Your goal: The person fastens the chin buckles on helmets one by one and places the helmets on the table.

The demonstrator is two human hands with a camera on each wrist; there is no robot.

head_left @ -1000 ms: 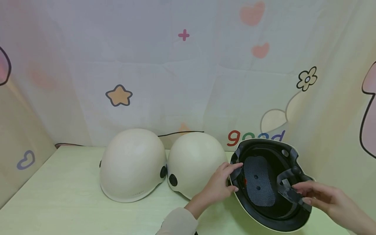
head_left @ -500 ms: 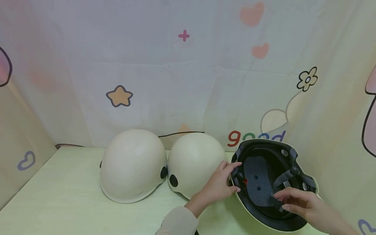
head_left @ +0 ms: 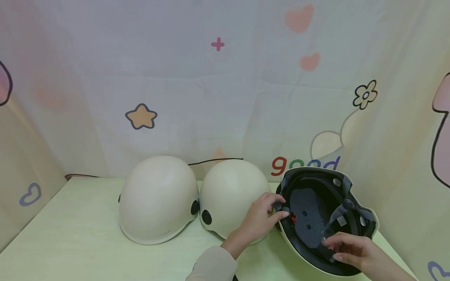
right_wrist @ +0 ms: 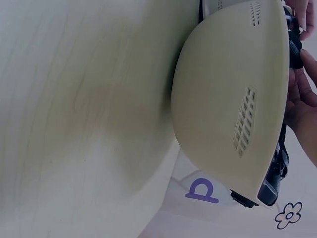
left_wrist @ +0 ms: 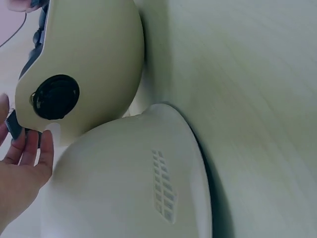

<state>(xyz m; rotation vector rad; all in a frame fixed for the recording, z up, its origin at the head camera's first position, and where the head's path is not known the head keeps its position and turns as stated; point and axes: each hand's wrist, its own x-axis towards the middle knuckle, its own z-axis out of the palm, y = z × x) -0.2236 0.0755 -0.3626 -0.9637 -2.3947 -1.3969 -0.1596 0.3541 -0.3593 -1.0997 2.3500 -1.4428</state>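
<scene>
Two hands work at the opening of an upturned helmet (head_left: 309, 214) that sits at the person's right side of the tabletop (head_left: 70, 222), its hollow facing up and back toward the person. Nearest is the right hand (head_left: 356, 251), reaching in over the near right rim; its thumb and fingertips pinch the free end of a dark right strap (head_left: 336, 216). That strap slants from its anchor on the far right of the rim down toward the near left. Farther off to the left, the left hand (head_left: 256, 218), below its pale sleeve (head_left: 213, 265), is at the left rim and appears to pinch a short dark left strap (left_wrist: 14, 125) between thumb and fingers.

The relation that matters is the gap between the pinched ends: the left strap lies left of the right hand and farther from the person, with part of the opening between, and the left hand is the nearer one to it.

Just beyond the left hand stands the middle helmet (head_left: 232, 191), dome up, with the left helmet (head_left: 158, 199) close against it. Behind hangs a printed cloth (head_left: 190, 97).
</scene>
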